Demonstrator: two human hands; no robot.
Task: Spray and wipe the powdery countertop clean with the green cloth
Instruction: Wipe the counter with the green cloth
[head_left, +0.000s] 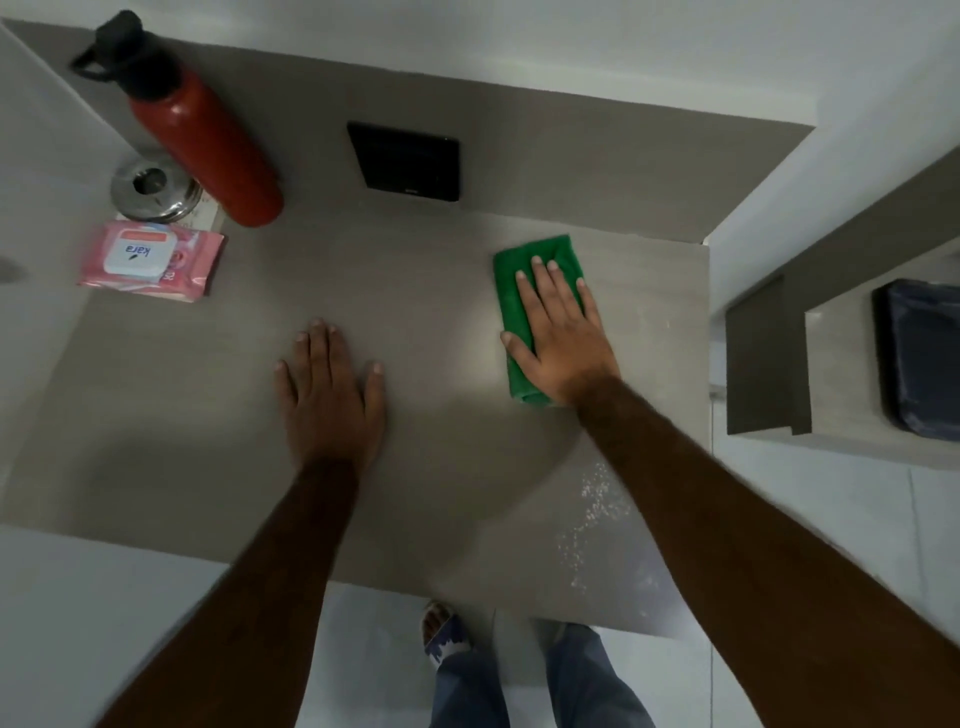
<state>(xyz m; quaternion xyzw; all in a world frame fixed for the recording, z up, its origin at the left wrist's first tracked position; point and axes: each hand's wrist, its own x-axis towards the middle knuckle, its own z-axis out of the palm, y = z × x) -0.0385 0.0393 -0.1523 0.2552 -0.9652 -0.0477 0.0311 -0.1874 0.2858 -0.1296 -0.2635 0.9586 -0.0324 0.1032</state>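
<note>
The folded green microfibre cloth (524, 306) lies flat on the grey stone-look worktop (415, 291), right of centre, its long axis running from the near edge toward the back wall, tilted slightly. The right hand (563, 332) presses flat on it, fingers spread and extended, gripping nothing. The left hand (330, 395) rests palm-down and open on the bare worktop, well apart from the cloth. White powder specks (597, 509) scatter near the front right edge. At back left stand one red metal bottle with black cap (202, 130), one steel tin (153, 189), and one pink wipes packet (150, 260) labelled "kara".
</note>
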